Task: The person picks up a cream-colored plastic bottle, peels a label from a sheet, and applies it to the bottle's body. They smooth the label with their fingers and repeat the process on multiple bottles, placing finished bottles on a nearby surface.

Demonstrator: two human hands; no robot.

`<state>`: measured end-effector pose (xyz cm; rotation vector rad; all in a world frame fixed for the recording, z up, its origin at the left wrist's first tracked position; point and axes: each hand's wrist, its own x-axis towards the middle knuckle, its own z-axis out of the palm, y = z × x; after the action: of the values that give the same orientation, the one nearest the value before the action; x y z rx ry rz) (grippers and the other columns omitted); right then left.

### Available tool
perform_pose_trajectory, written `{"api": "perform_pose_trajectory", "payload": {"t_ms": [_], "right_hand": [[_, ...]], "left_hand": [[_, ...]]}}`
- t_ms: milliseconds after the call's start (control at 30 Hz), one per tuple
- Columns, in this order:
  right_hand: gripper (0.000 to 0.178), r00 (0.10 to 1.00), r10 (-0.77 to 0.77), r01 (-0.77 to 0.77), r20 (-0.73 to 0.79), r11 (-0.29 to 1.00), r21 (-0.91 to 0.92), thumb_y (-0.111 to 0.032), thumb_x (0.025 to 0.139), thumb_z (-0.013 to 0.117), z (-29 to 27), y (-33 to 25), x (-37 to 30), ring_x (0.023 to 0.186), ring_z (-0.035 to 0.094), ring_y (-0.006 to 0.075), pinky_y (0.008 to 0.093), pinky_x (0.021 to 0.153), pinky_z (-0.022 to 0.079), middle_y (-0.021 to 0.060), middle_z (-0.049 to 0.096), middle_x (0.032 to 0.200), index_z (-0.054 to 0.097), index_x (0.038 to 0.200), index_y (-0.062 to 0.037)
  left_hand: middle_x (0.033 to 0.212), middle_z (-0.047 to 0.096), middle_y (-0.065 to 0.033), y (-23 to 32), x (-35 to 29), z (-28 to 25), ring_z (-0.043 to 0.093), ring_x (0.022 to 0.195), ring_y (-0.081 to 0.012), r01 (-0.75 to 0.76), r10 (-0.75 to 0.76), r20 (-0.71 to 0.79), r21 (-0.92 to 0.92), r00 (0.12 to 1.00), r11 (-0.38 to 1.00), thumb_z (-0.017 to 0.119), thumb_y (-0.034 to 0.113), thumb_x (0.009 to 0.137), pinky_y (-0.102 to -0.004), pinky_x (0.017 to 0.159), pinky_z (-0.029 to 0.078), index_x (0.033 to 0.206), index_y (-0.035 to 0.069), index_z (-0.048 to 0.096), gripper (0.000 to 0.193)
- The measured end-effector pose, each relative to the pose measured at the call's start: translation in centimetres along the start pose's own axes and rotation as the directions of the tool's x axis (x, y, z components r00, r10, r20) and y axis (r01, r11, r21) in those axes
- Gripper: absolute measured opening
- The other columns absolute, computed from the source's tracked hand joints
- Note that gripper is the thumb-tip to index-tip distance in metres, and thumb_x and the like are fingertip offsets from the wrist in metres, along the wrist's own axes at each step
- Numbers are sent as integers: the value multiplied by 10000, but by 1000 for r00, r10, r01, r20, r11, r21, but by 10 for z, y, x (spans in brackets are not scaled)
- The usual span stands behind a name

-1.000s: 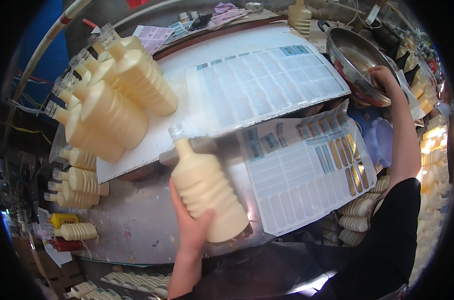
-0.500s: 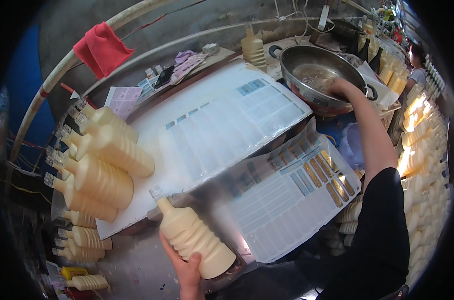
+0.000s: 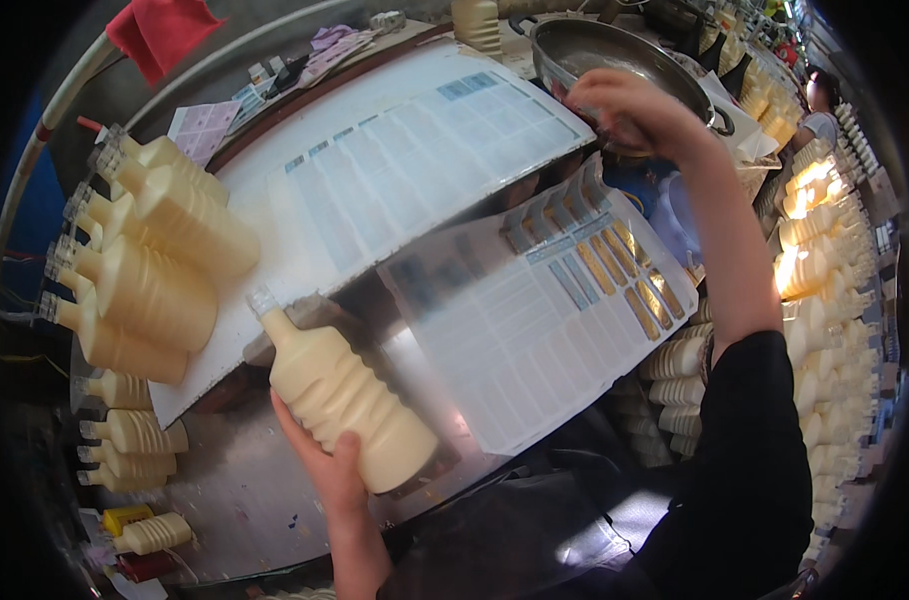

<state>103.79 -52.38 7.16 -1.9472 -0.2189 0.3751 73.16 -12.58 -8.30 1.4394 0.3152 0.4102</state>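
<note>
1. The left hand (image 3: 340, 480) is clamped around the lower body of a cream-filled ribbed bottle (image 3: 345, 400), held tilted over the steel table (image 3: 225, 490), neck pointing up-left.
2. The right hand (image 3: 625, 100) reaches into the metal bowl (image 3: 595, 50), fingers curled; whether they hold anything, I cannot tell.
3. Full, the bottle is probably heavy and stiff (its ribs should give good purchase, so the ridged waist is the place to grip).
4. Around them: label sheets (image 3: 535, 300), finished bottles (image 3: 165, 270) stacked to the left.
</note>
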Motion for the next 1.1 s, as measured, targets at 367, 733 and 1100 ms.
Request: {"api": "perform_pose_trajectory", "payload": {"t_ms": [367,733,1100], "right_hand": [[325,879,-460,399,126,566,-721,-156,857,688,171,121,-50,927,688,368,462,792,554,164,695,1068,691,1163,-47],[535,983,24,147,180,475,-867,-79,884,554,238,113,-144,863,698,414,487,769,560,223,691,1021,512,1399,63],[318,969,-237,134,-63,728,-673,-122,913,535,182,141,-124,868,680,442,500,818,547,224,721,994,749,1139,-58]], "left_hand": [[1584,353,-183,8,1,2,415,1421,-300,11,-11,19,36,1000,999,666,119,827,-414,1197,314,1647,41,106,996],[1545,399,-194,18,-1,3,476,1361,-277,79,-80,16,48,997,996,681,65,840,-389,1147,384,1644,36,99,993],[1552,397,-191,3,3,-8,445,1390,-297,-15,16,1,214,1000,977,705,170,866,-406,1171,345,1647,59,147,966]]}}
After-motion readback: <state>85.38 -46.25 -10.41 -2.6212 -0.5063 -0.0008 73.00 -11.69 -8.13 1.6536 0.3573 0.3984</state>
